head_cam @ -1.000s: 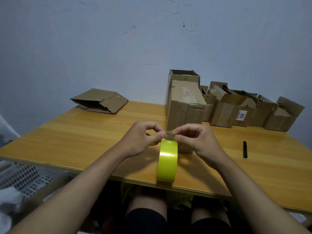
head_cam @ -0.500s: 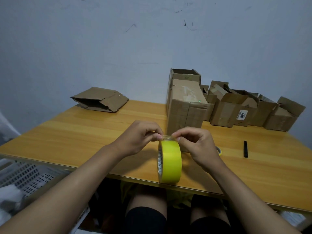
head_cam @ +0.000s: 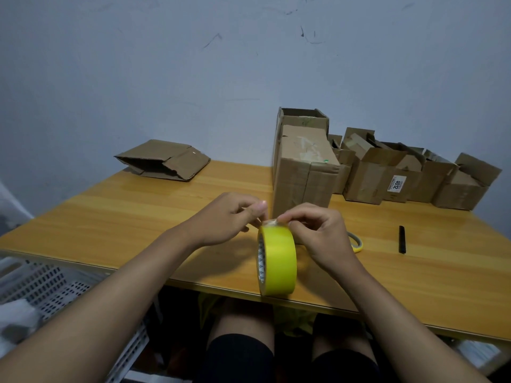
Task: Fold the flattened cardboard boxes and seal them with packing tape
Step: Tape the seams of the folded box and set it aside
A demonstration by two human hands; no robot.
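A: Head view first. What has changed in the last second?

B: The tape roll has turned a little. A second ago it faced us edge-on; now its cardboard core shows on the left side. The fingers have also crept along the top of the roll, and a bit of clear, crinkled tape end seems lifted there.

A: So what does that mean for the job?

B: I'd judge the person is still hunting for or peeling up the free end. No strip is drawn out yet, so sealing has not begun.

A: And the hands?

B: The left hand has its thumb and fingers pinching at the top of the roll; the right hand pinches the same spot from the other side, fingers curled.

A: Where is the roll, and how does it look?

B: Upright on its rim, at the near edge of the table. Bright yellow, thick, nearly full.

A: The boxes?

B: A folded box stands just behind the hands; one flattened box lies at the far left, well apart.
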